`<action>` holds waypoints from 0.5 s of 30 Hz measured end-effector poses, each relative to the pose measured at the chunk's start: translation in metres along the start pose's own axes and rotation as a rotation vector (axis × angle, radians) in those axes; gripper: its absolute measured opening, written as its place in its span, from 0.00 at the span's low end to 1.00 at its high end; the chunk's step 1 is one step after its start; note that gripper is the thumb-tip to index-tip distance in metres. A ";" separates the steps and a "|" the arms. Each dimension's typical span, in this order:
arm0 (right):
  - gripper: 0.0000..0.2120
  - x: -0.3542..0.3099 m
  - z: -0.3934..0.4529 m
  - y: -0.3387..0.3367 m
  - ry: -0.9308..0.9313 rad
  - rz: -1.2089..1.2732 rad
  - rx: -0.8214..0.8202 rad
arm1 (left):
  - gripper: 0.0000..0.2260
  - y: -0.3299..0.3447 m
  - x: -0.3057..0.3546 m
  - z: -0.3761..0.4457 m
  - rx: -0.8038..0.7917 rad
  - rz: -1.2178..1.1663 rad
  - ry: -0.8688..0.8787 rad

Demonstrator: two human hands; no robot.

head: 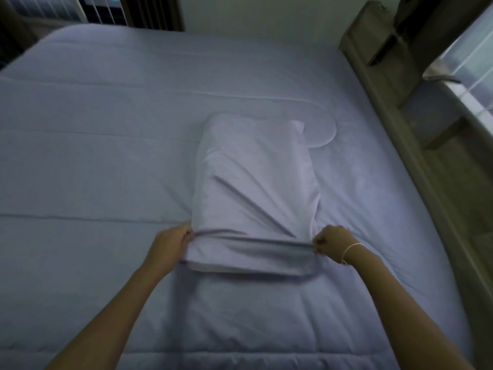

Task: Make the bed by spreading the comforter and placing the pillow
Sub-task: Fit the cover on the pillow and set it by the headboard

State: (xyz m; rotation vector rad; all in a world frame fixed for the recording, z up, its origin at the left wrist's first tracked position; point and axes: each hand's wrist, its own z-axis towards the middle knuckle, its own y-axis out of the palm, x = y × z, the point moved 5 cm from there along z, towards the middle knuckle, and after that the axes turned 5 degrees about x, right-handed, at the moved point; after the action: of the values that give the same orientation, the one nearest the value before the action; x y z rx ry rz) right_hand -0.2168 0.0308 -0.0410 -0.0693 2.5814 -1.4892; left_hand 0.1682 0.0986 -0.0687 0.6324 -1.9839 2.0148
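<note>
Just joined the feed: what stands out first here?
The pillow lies in the middle of the bed, on the spread comforter. Both hands pinch its near end, the left hand at one corner and the right hand at the other, pulling the case taut. A wooden headboard runs along the right.

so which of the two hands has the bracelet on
The right hand: a thin pale bracelet circles its wrist. The left hand has a bare wrist.

I see both bare forearms reaching forward from the lower edge and converging, my left hand (170,243) curled with fingers pinched closed, my right hand (332,240) fisted tight, knuckles up, a thin pale bracelet (349,251) circling the right wrist, both hands level, well apart
</note>
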 end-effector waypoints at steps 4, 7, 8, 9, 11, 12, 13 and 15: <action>0.11 0.002 -0.009 0.001 0.085 0.271 0.065 | 0.07 0.001 -0.017 -0.028 -0.131 0.052 0.040; 0.11 0.011 -0.007 0.009 0.237 0.430 0.314 | 0.15 -0.012 -0.014 -0.026 0.115 -0.026 0.052; 0.12 0.011 -0.009 0.023 0.281 0.420 0.275 | 0.18 -0.007 -0.010 -0.028 0.136 0.000 0.084; 0.14 0.012 -0.011 0.041 0.330 0.405 0.200 | 0.20 0.003 -0.004 -0.033 0.090 0.064 0.115; 0.17 0.014 -0.019 0.067 0.421 0.419 0.105 | 0.23 0.027 0.001 -0.044 -0.063 0.178 0.144; 0.17 0.016 -0.023 0.073 0.441 0.427 0.107 | 0.23 0.034 0.000 -0.046 -0.099 0.203 0.136; 0.16 0.020 -0.026 0.075 0.447 0.424 0.105 | 0.21 0.033 0.001 -0.045 -0.084 0.197 0.144; 0.16 0.029 -0.037 0.080 0.446 0.415 0.049 | 0.18 0.023 0.008 -0.048 0.030 0.151 0.264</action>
State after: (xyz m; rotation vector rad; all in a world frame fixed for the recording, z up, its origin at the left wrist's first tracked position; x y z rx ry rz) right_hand -0.2480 0.0995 -0.0951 0.8399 2.6365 -1.5326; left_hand 0.1438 0.1437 -0.0846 0.2126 -1.8966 2.0919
